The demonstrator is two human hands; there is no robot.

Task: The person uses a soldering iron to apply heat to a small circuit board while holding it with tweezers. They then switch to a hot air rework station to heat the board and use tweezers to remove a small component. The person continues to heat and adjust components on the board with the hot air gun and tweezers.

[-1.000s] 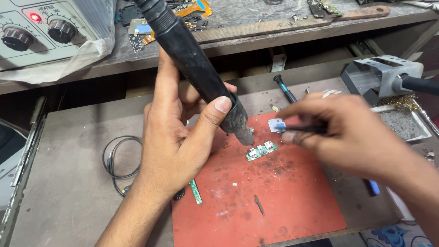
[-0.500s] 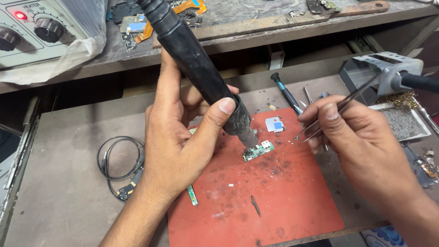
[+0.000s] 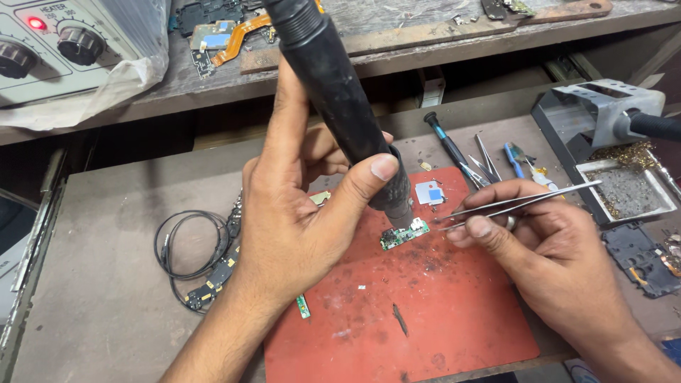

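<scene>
My left hand grips a black hot-air wand, its nozzle pointing down just above a small green circuit board. The board lies on a red work mat. My right hand holds metal tweezers, their tips to the right of the board, close to it. A small grey-and-blue square part rests on the mat beyond the board.
A control box with knobs and a red light stands at the back left. A coiled black cable lies left of the mat. Screwdrivers and spare tweezers, a stand with a metal tray sit to the right.
My right hand has turned and brought the tweezers down, tips now pointing left beside the green board. The wand stays over the board.
</scene>
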